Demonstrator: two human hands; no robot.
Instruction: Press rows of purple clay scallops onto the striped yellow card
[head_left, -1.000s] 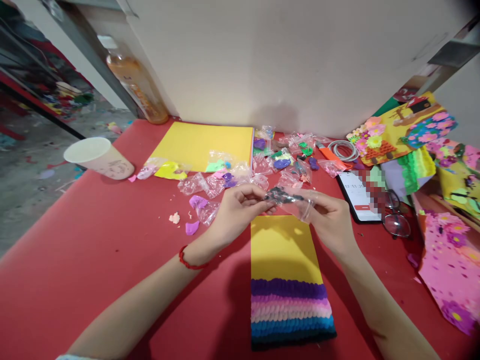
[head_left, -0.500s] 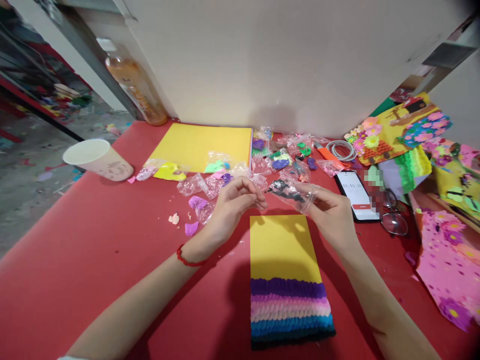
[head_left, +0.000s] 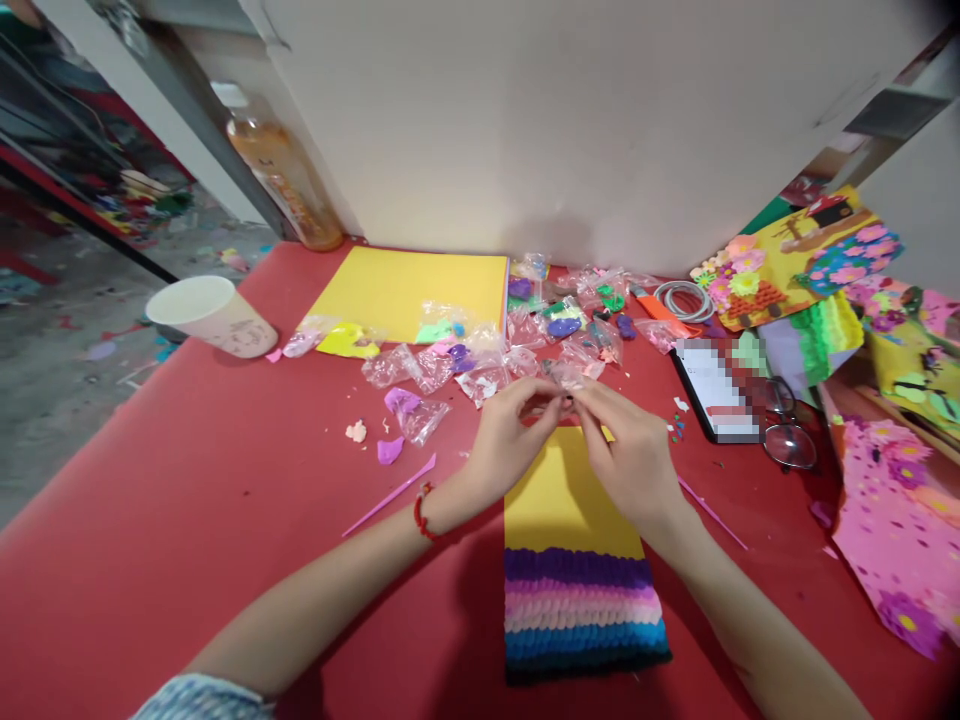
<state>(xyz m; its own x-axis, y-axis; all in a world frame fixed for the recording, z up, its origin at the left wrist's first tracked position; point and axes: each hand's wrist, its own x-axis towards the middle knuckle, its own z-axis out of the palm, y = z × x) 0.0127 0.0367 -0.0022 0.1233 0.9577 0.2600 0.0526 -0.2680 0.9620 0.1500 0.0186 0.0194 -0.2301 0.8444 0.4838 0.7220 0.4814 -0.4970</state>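
My left hand and my right hand meet above the top end of a narrow yellow card. Both are closed, with thumbs and fingers pinching at a clear plastic bag. Something small and dark shows between the fingertips; most of the bag's black clay is hidden by my fingers. Overlapping rows of dark, blue, white, pink and purple clay cover the card's near part. Slim pink sticks lie on either side: one pink stick by my left forearm, another pink stick beside my right wrist.
Several plastic bags of coloured clay spread behind my hands, near a larger yellow sheet. A paper cup and a bottle stand left. Rightward are a phone, glasses and decorated cards on the red table.
My hands, apart before, have come together at the bag. My left hand moved right, and the right hand brought the bag of black clay left. The pink sticks now show.
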